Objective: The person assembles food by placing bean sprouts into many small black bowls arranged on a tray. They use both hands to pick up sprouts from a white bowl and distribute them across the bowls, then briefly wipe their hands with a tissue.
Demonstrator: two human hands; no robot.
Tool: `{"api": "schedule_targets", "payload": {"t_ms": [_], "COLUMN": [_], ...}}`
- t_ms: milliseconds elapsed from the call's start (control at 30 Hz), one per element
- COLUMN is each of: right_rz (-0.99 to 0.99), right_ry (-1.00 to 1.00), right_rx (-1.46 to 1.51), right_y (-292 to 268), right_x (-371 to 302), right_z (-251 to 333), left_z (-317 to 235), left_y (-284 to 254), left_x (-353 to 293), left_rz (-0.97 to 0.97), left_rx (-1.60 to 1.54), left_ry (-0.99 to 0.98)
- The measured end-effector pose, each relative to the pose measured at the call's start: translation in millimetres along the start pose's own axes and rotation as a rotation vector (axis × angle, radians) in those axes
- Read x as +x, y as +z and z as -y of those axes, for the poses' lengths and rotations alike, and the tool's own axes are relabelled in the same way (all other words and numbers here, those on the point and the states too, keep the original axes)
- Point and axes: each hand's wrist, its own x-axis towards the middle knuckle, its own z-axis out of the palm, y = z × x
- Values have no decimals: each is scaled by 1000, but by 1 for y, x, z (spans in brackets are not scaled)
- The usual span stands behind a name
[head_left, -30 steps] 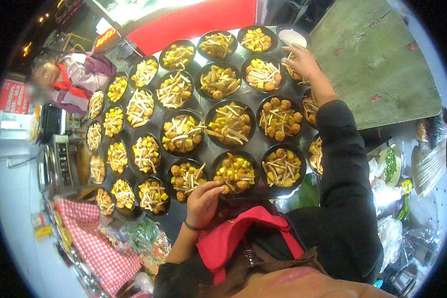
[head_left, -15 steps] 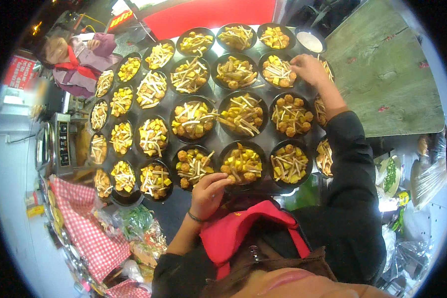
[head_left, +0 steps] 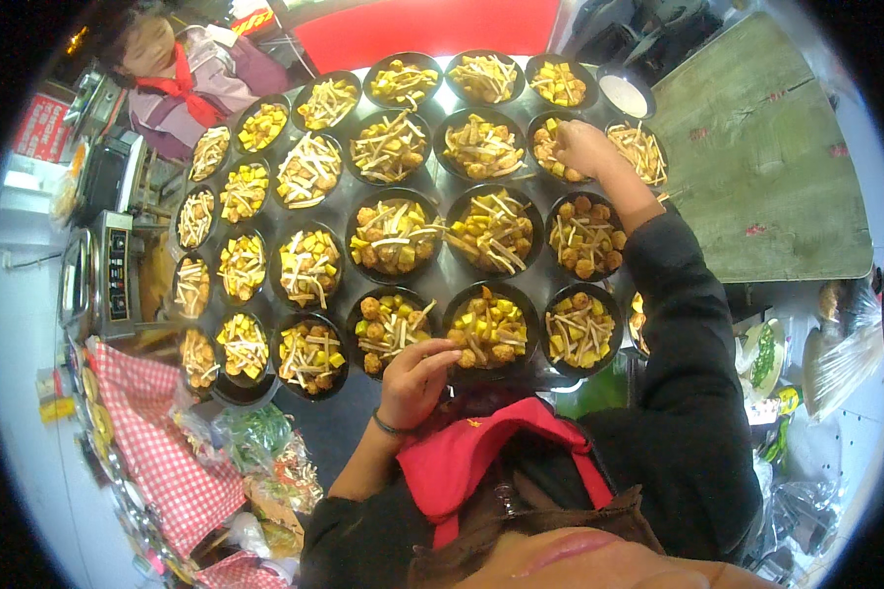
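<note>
Dark bowls [head_left: 246,393] already heaped with potato-like chunks [head_left: 558,80] and pale strips [head_left: 309,169], remainder unclear; right hand [head_left: 589,152] over a far second-row bowl [head_left: 531,142], left hand [head_left: 414,383] at a front bowl [head_left: 501,374], can't tell either grip

Food [head_left: 494,228] in bowls [head_left: 399,279], rowed on counter [head_left: 443,280]; board [head_left: 766,162] right; cloth [head_left: 162,437] near left; second person [head_left: 211,79] behind, left.

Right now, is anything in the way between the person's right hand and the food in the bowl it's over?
Nothing visible is. The right hand is over the dark bowl, right at the food, with no lid or other thing showing between them. Whether it touches the food, I can't tell.
</note>
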Motion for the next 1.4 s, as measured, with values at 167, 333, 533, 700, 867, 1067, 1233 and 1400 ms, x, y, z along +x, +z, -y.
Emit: {"api": "schedule_targets", "payload": {"t_ms": [167,333,533,700,867,1067,1233,1400], "right_rz": [-33,39,47,300,255,103,-100,-431], "right_ry": [173,320,361,338,367,383,406,462], "right_rx": [363,976,1185,977,961,1145,1121,846], "right_y": [-11,-14,-21,-27,-33,-26,-21,-11], "right_x": [4,2,12,15,14,21,54,96], "right_z": [-29,-54,-62,-51,-47,-57,-69,-77], "left_z": [7,15,19,22,25,27,29,30], "left_y": [-5,-4,-8,-11,-11,-11,-11,-8], "left_x": [0,0,4,9,12,14,14,12], "left_rz": [-13,-19,-32,-16,-27,-20,-16,-5], "left_rx": [12,-5,-32,-7,-15,1,7,5], "left_ry": [7,4,-39,-44,-47,-67,-68,-82]}}
